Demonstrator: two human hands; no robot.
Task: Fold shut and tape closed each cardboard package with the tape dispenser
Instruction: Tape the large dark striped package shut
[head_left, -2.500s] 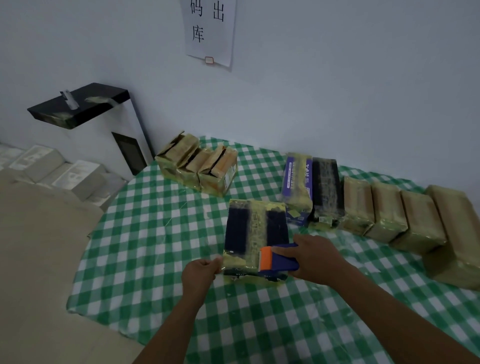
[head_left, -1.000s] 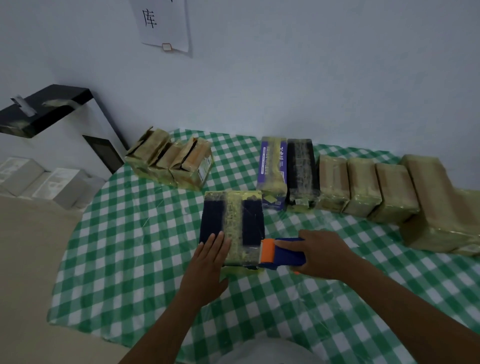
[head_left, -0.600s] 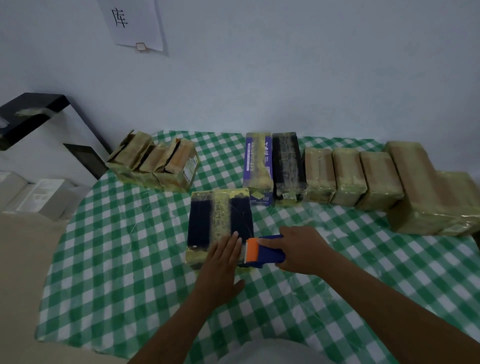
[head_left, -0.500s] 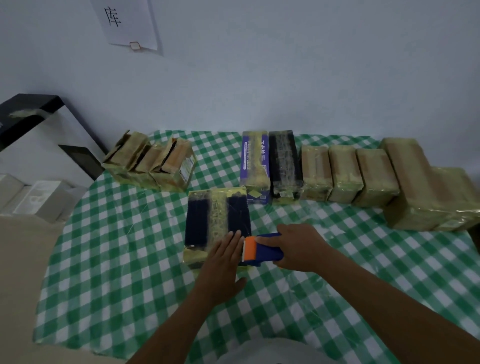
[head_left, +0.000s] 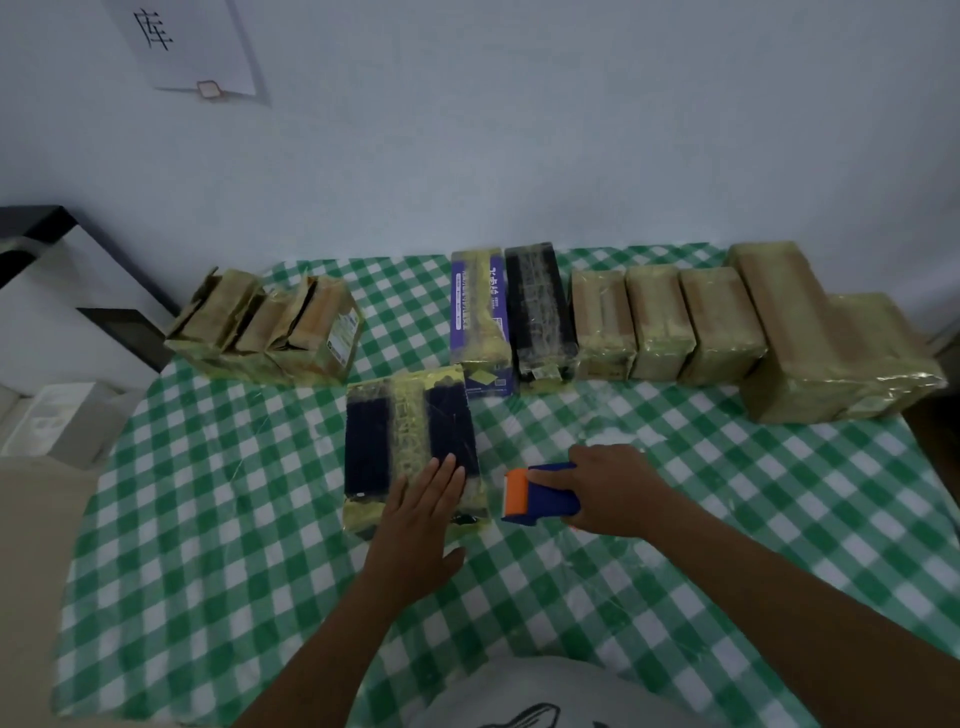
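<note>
A dark blue package (head_left: 410, 441) with a yellowish tape strip down its middle lies flat on the green checked table (head_left: 218, 519). My left hand (head_left: 415, 530) presses flat on its near end, fingers straight. My right hand (head_left: 613, 493) grips a blue and orange tape dispenser (head_left: 537, 496) just right of the package, a small gap away from its edge.
Along the back wall stands a row of taped packages (head_left: 660, 322), with a purple box (head_left: 478, 312) and a black one (head_left: 540, 306) at its left end. Three open-flapped packages (head_left: 265, 327) sit at the back left. White boxes (head_left: 57, 421) lie off the table's left.
My left hand went from pinching the package's near corner to lying flat on it. The dispenser has moved off the package's near end to its right side.
</note>
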